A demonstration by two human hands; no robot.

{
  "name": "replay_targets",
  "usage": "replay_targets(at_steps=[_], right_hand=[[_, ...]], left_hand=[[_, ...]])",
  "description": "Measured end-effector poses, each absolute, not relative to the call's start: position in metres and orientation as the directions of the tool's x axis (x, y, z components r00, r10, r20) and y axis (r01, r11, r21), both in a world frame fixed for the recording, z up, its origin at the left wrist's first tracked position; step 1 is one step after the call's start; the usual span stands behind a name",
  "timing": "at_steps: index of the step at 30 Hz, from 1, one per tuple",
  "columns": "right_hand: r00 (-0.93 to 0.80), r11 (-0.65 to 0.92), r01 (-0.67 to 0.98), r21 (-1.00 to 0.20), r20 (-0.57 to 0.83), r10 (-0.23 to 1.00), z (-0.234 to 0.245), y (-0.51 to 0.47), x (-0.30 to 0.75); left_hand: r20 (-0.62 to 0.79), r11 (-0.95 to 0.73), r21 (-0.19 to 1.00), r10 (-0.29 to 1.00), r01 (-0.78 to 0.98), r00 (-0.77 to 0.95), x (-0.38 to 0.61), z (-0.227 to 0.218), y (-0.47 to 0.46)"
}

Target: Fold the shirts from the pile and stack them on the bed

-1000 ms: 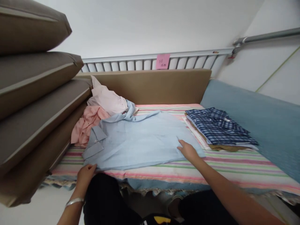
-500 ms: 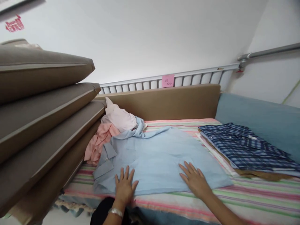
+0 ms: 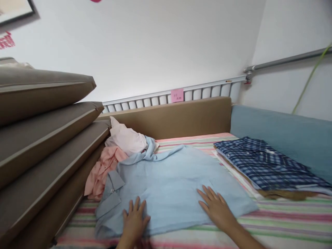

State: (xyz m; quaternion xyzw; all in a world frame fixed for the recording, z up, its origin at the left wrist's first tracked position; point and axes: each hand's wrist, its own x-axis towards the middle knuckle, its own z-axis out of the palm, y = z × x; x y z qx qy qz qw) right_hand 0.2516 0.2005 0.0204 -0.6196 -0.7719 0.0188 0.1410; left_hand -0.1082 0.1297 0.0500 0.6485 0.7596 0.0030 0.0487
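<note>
A light blue shirt (image 3: 171, 183) lies spread flat on the striped sheet (image 3: 285, 221), collar toward the left. My left hand (image 3: 135, 221) lies flat on the shirt's near left edge, fingers spread and holding nothing. My right hand (image 3: 216, 207) rests palm down on the shirt's lower right part, fingers stretched out, also holding nothing.
A stack of folded clothes topped by a blue plaid shirt (image 3: 261, 166) sits at the right. Crumpled pink garments (image 3: 114, 155) lie at the back left. Brown cushions (image 3: 44, 138) are stacked at the left; a tan backboard (image 3: 181, 116) and a blue cushion (image 3: 280, 133) border the bed.
My left hand went from the shirt's near corner onto the cloth and opened flat. Both hands now press on the shirt. The view has tilted upward.
</note>
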Motion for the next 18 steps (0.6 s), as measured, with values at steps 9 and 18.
replay_targets(at_steps=[9,18], right_hand=[[-0.282,0.321,0.901,-0.291,0.167,0.945,0.087,0.272,0.274],[-0.295,0.287,0.954,0.081,0.107,0.950,0.135,0.427,0.227]], left_hand=[[0.334,-0.010,0.086,0.942,0.996,-0.020,-0.155,0.101,0.246],[0.408,0.018,-0.218,0.910,0.976,0.074,-0.147,0.095,0.372]])
